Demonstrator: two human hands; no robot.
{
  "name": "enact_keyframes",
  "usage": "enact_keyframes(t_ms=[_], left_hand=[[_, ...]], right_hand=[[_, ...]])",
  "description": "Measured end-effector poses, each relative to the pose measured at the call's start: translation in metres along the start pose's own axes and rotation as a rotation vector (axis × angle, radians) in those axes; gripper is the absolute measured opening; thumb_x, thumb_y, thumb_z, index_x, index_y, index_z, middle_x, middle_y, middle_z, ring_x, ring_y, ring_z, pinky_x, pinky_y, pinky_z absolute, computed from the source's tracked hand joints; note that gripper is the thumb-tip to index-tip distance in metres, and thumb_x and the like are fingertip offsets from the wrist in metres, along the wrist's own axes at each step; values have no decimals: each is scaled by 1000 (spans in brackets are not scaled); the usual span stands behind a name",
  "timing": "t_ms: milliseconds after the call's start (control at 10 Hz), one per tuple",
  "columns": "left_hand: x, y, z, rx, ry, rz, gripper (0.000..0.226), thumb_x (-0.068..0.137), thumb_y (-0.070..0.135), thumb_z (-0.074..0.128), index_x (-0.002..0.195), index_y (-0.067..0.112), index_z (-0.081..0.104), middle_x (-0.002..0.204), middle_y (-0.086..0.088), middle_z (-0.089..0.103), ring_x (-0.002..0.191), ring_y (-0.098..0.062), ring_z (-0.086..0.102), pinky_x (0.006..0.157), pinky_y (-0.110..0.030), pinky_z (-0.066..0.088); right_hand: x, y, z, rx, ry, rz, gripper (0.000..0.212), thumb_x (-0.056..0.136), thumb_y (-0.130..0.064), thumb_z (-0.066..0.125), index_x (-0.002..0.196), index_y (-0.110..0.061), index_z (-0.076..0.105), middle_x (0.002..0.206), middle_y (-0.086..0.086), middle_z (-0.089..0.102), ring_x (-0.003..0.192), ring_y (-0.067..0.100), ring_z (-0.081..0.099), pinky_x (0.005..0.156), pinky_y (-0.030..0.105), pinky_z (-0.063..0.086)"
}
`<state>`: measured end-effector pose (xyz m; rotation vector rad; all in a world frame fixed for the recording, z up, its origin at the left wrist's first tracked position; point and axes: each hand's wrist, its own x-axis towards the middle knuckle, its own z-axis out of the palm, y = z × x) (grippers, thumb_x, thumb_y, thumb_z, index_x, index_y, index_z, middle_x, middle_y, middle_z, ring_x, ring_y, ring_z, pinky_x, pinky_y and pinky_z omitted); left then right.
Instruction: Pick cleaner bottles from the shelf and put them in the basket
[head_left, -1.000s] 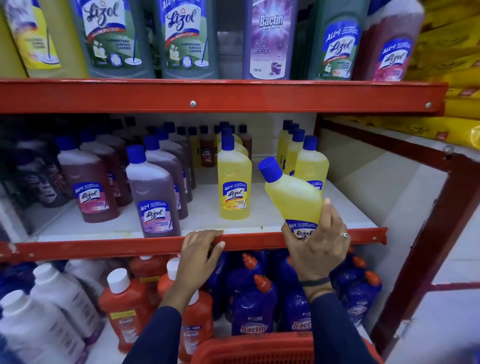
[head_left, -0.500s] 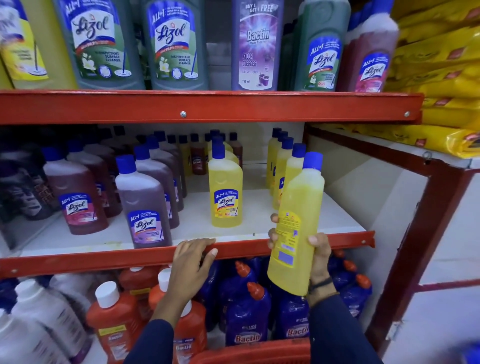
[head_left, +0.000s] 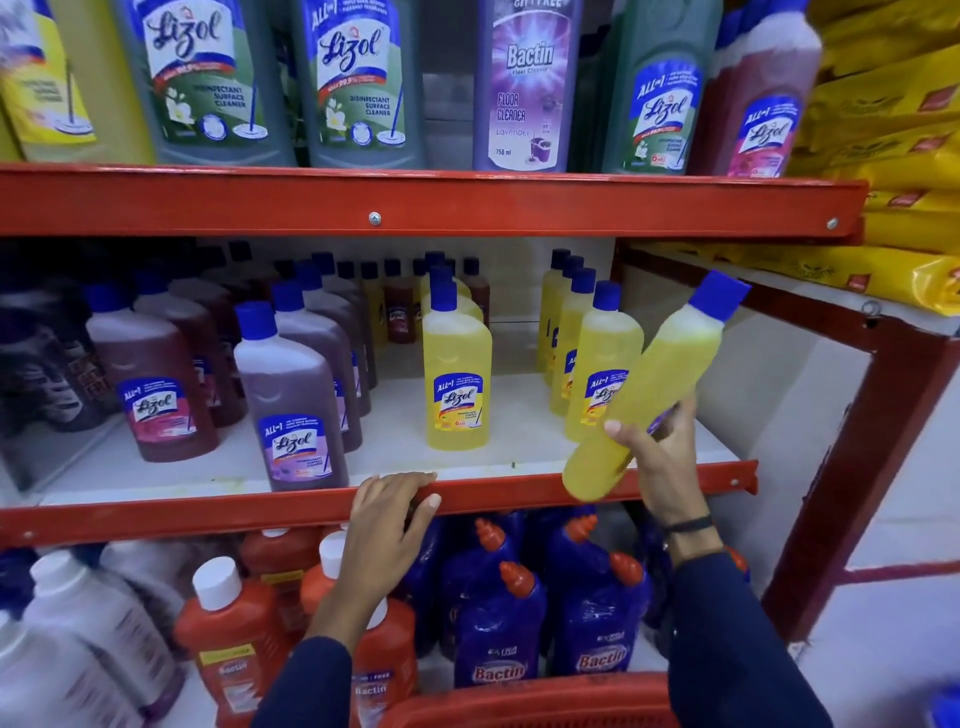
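Note:
My right hand (head_left: 658, 457) grips a yellow cleaner bottle (head_left: 655, 382) with a blue cap, held in front of the middle shelf's right end and tilted with the cap up to the right. My left hand (head_left: 387, 530) rests with its fingers on the red front edge of the middle shelf (head_left: 208, 512). More yellow bottles (head_left: 457, 374) stand on that shelf, one row in the middle and another row behind the held bottle. The rim of a red basket (head_left: 524, 699) shows at the bottom, between my arms.
Purple and maroon bottles (head_left: 296, 400) fill the shelf's left half. Large bottles (head_left: 353, 78) stand on the top shelf. Below are white, orange (head_left: 234, 639) and blue bottles (head_left: 498, 623). Yellow packets (head_left: 893, 130) lie at the right, beyond a red upright (head_left: 862, 462).
My right hand has taken the yellow bottle off the shelf and swung it from leaning left, through upright, to leaning right. My left hand has stayed on the shelf edge.

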<state>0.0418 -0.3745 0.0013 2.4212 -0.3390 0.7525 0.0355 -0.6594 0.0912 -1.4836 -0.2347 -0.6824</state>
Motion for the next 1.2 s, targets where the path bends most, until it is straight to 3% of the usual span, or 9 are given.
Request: enact_keyframes(t_ms=[100,200,300,400,500,800,1000,1100,1200], left_hand=[[0,1,1,-3,9,-5,48,88,56,29,117,29,56,116,8,64,112,-12,51,102,-30,26],[1,1,2,-5,18,-2,45,89,54,31,116,29,57,115,8,64,112,-12,51,102,-29,24],[1,0,3,-1,21,-1,45,89,53,31,116,29,57,115,8,64,111,-11,52,101,-28,25],[1,0,3,7,15,-1,45,89,54,31,115,28,57,115,7,64,110,-12,52,99,-28,26],[1,0,2,1,5,-7,46,88,54,30,116,28,57,115,7,64,112,-13,51,101,-29,24],[0,-1,1,-7,-8,5,45,89,54,31,118,29,55,118,8,62,115,-12,49,107,-32,19],[-5,5,0,42,-62,35,46,89,53,31,124,27,48,125,6,57,123,-12,44,114,-34,7],[-6,-1,-8,134,-131,115,49,90,51,33,133,28,39,135,7,49,130,-11,36,115,-32,3],[-5,1,-20,148,-183,193,52,90,50,34,136,25,38,140,5,47,133,-12,35,114,-25,2]], right_hand=[[21,2,-4,-145,158,-48,99,53,-27,87,130,-12,27,126,10,54,111,23,59,91,38,53],[31,14,-3,-262,226,-79,101,55,-10,90,132,-6,24,123,5,50,110,19,57,90,26,51],[37,28,-3,-278,256,-60,100,56,-8,89,132,-6,24,122,4,48,109,20,56,83,11,49],[43,38,-2,-310,262,-6,104,54,-20,90,133,-10,22,128,10,49,115,25,55,95,40,51],[46,44,-2,-346,243,28,105,52,-27,89,133,-16,23,128,11,50,114,27,55,95,52,50],[44,56,0,-465,206,44,108,54,-27,88,138,-17,20,134,11,44,118,27,51,97,52,49],[30,53,2,-527,196,13,101,63,-25,85,140,-14,20,134,13,41,113,23,49,89,34,48],[20,58,-10,-420,139,11,84,69,-15,82,136,-15,32,133,13,44,111,21,52,90,36,49],[-29,61,-32,-327,162,27,63,78,-6,72,132,-16,40,136,13,48,118,17,51,101,29,46]])
